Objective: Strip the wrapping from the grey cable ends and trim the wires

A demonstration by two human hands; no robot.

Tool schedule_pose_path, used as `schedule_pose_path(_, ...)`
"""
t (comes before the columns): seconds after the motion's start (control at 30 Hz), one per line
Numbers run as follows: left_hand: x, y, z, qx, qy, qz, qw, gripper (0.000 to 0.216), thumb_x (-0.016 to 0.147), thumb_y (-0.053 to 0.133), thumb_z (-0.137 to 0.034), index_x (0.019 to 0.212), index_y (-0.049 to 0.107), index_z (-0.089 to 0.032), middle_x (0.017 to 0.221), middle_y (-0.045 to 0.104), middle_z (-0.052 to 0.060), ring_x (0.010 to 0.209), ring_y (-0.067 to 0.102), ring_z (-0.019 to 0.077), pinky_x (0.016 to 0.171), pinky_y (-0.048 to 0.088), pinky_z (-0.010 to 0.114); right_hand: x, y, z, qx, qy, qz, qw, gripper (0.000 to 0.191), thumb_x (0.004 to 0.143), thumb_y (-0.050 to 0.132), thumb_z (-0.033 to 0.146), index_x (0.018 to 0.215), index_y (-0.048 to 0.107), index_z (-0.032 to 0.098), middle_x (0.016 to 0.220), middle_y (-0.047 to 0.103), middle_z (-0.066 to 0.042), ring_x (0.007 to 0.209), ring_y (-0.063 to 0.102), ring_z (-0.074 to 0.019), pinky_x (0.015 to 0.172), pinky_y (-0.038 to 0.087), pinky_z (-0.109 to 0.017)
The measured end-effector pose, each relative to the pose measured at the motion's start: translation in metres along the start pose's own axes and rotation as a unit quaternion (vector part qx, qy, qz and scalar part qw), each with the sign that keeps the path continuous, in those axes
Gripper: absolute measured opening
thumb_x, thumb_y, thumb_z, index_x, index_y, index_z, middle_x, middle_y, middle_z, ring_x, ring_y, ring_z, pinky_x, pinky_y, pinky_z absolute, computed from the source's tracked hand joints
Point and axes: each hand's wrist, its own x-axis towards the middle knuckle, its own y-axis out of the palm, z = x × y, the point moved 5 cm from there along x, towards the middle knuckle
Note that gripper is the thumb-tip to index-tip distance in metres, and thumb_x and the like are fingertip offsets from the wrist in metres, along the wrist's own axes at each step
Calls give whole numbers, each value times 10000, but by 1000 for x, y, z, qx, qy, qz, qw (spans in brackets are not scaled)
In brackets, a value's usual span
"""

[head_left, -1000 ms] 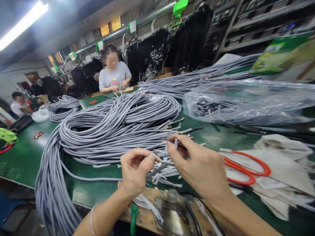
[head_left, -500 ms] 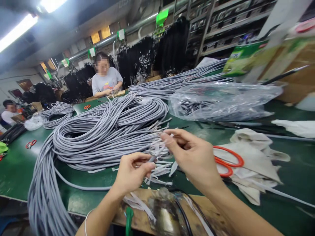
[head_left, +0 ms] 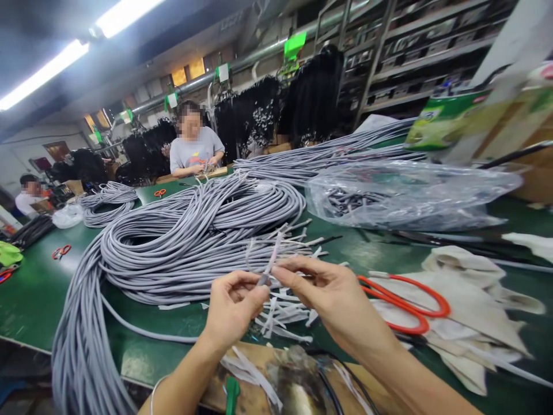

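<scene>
Between the thumb and fingers of my left hand is the end of a grey cable. A pale stripped end sticks up from its sheath. My right hand is closed, its thumb and forefinger pinching at the base of that pale end, close to my left fingertips. Below and behind both hands lie white paper-like strips. Beyond them rests a big coil of grey cables with several stripped ends pointing right. Orange-handled scissors lie on a whitish cloth just right of my right hand.
A wooden board with a dull metal fixture and a green-handled item is at the near edge. A clear plastic bag of dark parts lies right. A co-worker sits across the green table; another person is far left.
My right hand has drawn down toward my left fingertips, and the pale cable end now stands upright in view. The whole view has shifted slightly, so things sit lower and further right.
</scene>
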Motion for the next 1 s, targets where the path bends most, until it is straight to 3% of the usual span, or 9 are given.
schedule_pose_path(0.13,3,0,6,-27,-4,-15,1000,586,460,811,-535,838,638,-122,492,436,-84,341,268,-4,359,156,171,-2,5,-7,56,13,26,998,297,616,730,461,640,624,185,482,444,46,358,231,-39,309,152,-199)
schedule_pose_path(0.3,6,0,8,-37,4,-27,999,511,547,728,-597,592,625,-99,448,331,-78,371,183,2,376,79,195,-9,16,-12,103,43,107,988,352,693,669,530,691,566,194,452,271,95,372,167,-41,333,134,-193)
schedule_pose_path(0.5,9,-12,1,-51,28,-102,993,507,542,733,-588,509,536,-122,442,303,-83,388,166,7,394,77,209,-13,18,5,10,-128,177,976,375,746,631,509,566,585,183,711,521,-37,593,481,-123,465,383,-236)
schedule_pose_path(0.57,9,-13,1,-64,10,-89,994,520,523,735,-606,545,550,-121,444,321,-84,373,156,0,391,65,207,-13,21,2,35,-99,193,975,345,764,619,488,601,589,186,779,550,-40,504,429,-82,399,327,-218)
schedule_pose_path(0.63,8,-12,1,-84,-14,-51,995,534,525,729,-622,601,579,-115,452,329,-87,363,146,-5,389,53,202,-11,25,-6,89,-19,199,976,302,777,607,478,667,582,198,724,532,-1,384,266,-31,321,197,-199)
schedule_pose_path(0.73,4,-6,-1,-103,-33,23,994,542,516,739,-623,639,579,-119,453,295,-100,361,135,-7,387,49,191,-5,23,-14,158,74,166,971,292,761,621,492,707,539,217,615,472,55,337,126,-12,290,100,-192)
schedule_pose_path(0.8,2,-3,-2,-91,-27,47,994,522,488,777,-580,622,559,-126,444,283,-106,360,146,-7,380,63,189,2,14,-12,174,78,116,975,306,730,654,487,683,512,220,588,461,65,327,118,-10,281,99,-193)
schedule_pose_path(0.9,3,-6,-2,-62,0,20,998,488,472,804,-522,590,540,-129,427,285,-108,359,168,-4,371,85,192,8,-11,2,162,2,-8,987,325,686,707,451,601,492,222,517,415,70,298,152,-14,269,111,-205)
schedule_pose_path(1.0,4,-8,-1,-29,9,-4,1000,468,492,784,-516,583,542,-126,421,307,-100,359,191,-1,375,97,197,0,-26,16,72,-106,-119,985,234,705,708,379,611,553,232,490,442,48,301,280,-42,277,193,-217)
